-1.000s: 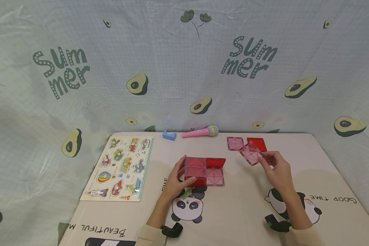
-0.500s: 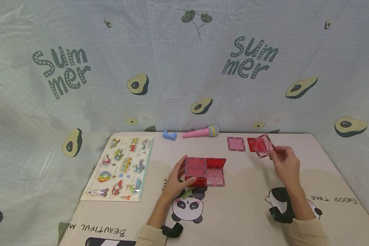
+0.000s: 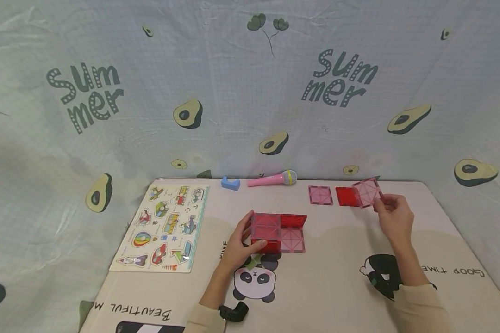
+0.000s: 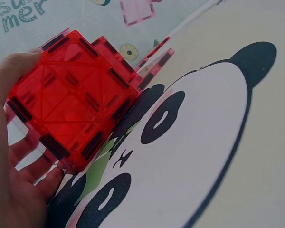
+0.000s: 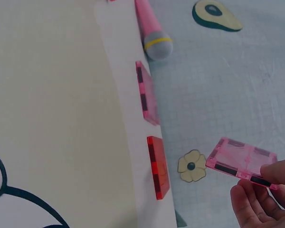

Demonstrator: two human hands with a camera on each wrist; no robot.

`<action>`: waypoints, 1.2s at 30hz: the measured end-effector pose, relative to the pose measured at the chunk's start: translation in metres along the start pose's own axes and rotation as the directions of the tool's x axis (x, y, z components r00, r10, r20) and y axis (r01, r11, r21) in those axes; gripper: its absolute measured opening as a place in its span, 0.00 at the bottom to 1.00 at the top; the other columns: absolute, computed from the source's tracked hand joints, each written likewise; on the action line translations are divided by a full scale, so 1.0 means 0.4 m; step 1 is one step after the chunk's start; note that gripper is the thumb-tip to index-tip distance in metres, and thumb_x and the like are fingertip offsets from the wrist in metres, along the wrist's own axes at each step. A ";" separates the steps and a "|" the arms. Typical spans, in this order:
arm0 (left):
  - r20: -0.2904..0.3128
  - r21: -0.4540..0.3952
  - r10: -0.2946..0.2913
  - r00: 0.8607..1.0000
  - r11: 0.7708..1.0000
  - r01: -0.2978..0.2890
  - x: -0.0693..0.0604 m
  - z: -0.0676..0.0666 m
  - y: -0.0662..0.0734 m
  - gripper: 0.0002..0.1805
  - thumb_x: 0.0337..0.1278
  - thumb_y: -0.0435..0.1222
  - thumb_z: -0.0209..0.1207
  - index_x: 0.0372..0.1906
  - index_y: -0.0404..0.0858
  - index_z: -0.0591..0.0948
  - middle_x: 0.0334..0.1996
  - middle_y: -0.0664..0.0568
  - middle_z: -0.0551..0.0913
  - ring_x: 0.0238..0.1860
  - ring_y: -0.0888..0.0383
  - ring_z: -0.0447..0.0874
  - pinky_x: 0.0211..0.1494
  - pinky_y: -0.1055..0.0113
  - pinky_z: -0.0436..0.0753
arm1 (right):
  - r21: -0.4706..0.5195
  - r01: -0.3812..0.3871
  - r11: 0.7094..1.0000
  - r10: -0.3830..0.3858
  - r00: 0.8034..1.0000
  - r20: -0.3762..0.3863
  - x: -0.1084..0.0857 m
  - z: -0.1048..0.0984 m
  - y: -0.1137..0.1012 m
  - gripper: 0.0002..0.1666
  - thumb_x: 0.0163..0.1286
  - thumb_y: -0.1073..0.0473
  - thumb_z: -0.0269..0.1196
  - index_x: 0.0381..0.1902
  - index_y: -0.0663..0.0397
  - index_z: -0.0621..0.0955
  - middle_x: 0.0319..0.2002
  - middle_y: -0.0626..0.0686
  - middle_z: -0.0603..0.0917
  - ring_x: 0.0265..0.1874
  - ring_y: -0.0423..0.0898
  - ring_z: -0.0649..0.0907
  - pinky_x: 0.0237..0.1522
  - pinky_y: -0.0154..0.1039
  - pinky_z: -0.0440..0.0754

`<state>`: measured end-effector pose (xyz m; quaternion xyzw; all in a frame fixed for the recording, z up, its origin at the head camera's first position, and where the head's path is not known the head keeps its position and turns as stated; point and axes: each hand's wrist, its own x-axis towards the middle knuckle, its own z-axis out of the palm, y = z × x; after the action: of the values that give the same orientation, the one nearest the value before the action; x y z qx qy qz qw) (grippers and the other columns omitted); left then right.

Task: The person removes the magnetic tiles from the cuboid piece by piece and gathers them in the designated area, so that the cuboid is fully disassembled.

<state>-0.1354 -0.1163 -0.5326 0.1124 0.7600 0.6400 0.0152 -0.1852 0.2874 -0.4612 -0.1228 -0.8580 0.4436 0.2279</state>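
Note:
My left hand grips a cube of red and pink magnetic tiles, thumb across its near side and fingers behind. In the left wrist view, the cube's red face sits between thumb and fingers. Joined on the cube's right are a flat pink tile and an upright red tile. My right hand pinches a pink magnetic tile by its corner, above the table. In the right wrist view that pink tile lies between thumb and fingers.
A red tile lies by the back edge, with another pink tile left of it. Further left are a pink toy microphone and a blue block. A picture puzzle board covers the table's left side.
My right hand has carried the pink tile rightward, from over the gap between the back tiles to the red tile's right edge, turning it. The left hand stays on the cube.

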 end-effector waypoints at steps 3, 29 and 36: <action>0.012 0.001 -0.013 1.000 1.000 0.013 -0.002 -0.001 0.018 0.49 0.55 0.36 0.65 0.80 0.41 0.54 0.78 0.42 0.59 0.78 0.40 0.59 0.77 0.45 0.65 | 0.000 -0.034 0.999 0.034 0.999 -0.007 0.014 0.001 0.006 0.22 0.74 0.57 0.59 0.57 0.68 0.74 0.46 0.65 0.83 0.24 0.15 0.74 0.31 0.10 0.73; 0.009 -0.040 -0.005 1.000 0.999 0.006 -0.006 -0.001 -0.001 0.48 0.55 0.43 0.67 0.79 0.55 0.56 0.78 0.49 0.61 0.75 0.41 0.64 0.71 0.47 0.74 | -0.055 -0.236 0.970 0.236 0.972 -0.016 0.117 -0.007 0.079 0.27 0.75 0.51 0.55 0.61 0.67 0.73 0.36 0.50 0.81 0.17 0.19 0.73 0.21 0.17 0.74; 0.010 -0.039 -0.003 1.000 0.999 0.004 -0.005 -0.001 0.000 0.48 0.55 0.42 0.67 0.79 0.51 0.56 0.78 0.49 0.61 0.76 0.42 0.64 0.73 0.48 0.73 | -0.090 -0.285 0.954 0.289 0.957 0.028 0.127 0.000 0.099 0.28 0.77 0.52 0.52 0.65 0.67 0.70 0.48 0.63 0.82 0.19 0.20 0.72 0.22 0.18 0.74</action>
<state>-0.1336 -0.1169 -0.5327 0.1140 0.7475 0.6540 0.0224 -0.2288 0.3311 -0.4790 -0.2466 -0.8536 0.4375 0.1384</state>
